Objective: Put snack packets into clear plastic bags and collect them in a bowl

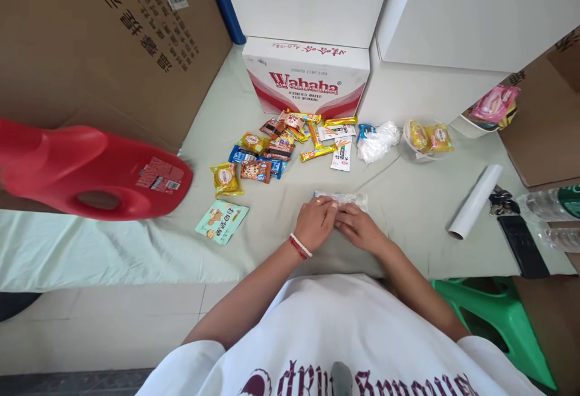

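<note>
My left hand (315, 222) and my right hand (360, 227) rest side by side on the pale green cloth (408, 215), fingers curled and pinching the near edge of a clear plastic bag (347, 198) that lies flat in front of them. My left wrist carries a white and a red bracelet. Beyond the bag lies a scatter of several small snack packets (281, 145). A teal packet (222, 221) lies to the left of my left hand.
A red jug (90, 169) lies on its side at left. A Wahaha carton (308, 79) and white boxes stand behind. Right: crumpled white plastic (378, 141), a bowl with yellow packets (426, 139), a white roll (475, 201), bottles (550, 203), a green stool (498, 317).
</note>
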The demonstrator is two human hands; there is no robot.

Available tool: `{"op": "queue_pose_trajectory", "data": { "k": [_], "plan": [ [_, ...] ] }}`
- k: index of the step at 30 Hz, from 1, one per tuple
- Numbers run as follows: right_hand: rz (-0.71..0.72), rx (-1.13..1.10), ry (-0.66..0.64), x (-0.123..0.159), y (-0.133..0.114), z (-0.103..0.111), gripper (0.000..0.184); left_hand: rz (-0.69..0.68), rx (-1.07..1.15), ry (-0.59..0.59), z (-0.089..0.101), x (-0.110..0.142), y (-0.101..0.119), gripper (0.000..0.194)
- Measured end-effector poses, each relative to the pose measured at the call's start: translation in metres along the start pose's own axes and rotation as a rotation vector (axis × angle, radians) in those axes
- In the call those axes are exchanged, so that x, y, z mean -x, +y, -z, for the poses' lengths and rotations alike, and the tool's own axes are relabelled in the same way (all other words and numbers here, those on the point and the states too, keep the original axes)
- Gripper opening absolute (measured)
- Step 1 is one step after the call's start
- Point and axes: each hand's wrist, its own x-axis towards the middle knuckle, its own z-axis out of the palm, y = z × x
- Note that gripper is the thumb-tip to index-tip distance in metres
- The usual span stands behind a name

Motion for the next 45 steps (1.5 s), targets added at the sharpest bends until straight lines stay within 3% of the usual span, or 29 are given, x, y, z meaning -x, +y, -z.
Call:
{"op": "queue_pose_trajectory", "data": {
  "k": [2, 5, 6, 9, 13, 16, 19, 23, 26, 28, 30, 35, 38, 42, 45],
  "plan": [
    [-0.167, 0.023, 0.166, 0.008, 0.006, 0.007, 0.032, -0.035, -0.190, -0.026, -0.006, 0.002, -0.001, 0.034],
    [-0.436, 0.298, 0.407, 0.012, 0.019, 0.010, 0.050, -0.109, -0.386, -0.030, -0.014, 0.006, -0.001, 0.039],
    [-0.473, 0.383, 0.410, 0.011, 0.022, 0.011, 0.051, -0.122, -0.422, -0.030, -0.015, 0.007, -0.001, 0.040],
    [-0.456, 0.445, 0.327, 0.006, 0.025, 0.017, 0.029, -0.140, -0.476, -0.031, -0.019, 0.008, 0.000, 0.040],
    [-0.460, 0.280, 0.246, -0.013, 0.007, 0.032, 0.023, -0.169, -0.503, -0.016, -0.026, 0.009, -0.003, 0.041],
    [-0.398, 0.186, 0.142, -0.038, -0.010, 0.027, 0.023, -0.152, -0.492, 0.012, -0.031, 0.008, -0.005, 0.040],
    [-0.335, 0.161, 0.081, -0.060, -0.013, 0.008, 0.029, -0.157, -0.371, 0.019, -0.026, 0.007, -0.011, 0.037],
    [-0.356, 0.062, 0.101, -0.067, 0.004, -0.010, 0.032, -0.195, 0.048, 0.123, 0.000, 0.014, -0.032, 0.054],
    [-0.307, -0.025, 0.125, -0.060, 0.010, -0.013, 0.032, 0.100, 0.304, 0.322, 0.013, 0.016, -0.049, 0.043],
    [-0.270, -0.053, 0.128, -0.055, 0.005, -0.013, 0.031, 0.290, 0.416, 0.337, 0.012, 0.012, -0.053, 0.029],
    [-0.234, -0.035, 0.112, -0.051, -0.005, -0.014, 0.030, 0.361, 0.532, 0.294, 0.006, 0.006, -0.051, 0.028],
    [-0.193, 0.075, 0.099, -0.038, -0.028, -0.014, 0.059, 0.235, 0.583, 0.346, -0.003, 0.005, -0.018, 0.035],
    [-0.262, 0.069, 0.112, -0.029, -0.031, -0.013, 0.048, 0.080, 0.570, 0.240, -0.001, 0.010, 0.002, 0.033],
    [-0.322, -0.042, 0.128, -0.012, -0.017, 0.010, 0.037, -0.016, 0.598, 0.166, 0.007, 0.022, 0.002, 0.025],
    [-0.446, -0.115, 0.368, -0.006, 0.012, 0.071, 0.039, -0.011, 0.380, 0.230, 0.020, 0.045, -0.024, 0.022]
  ]
}}
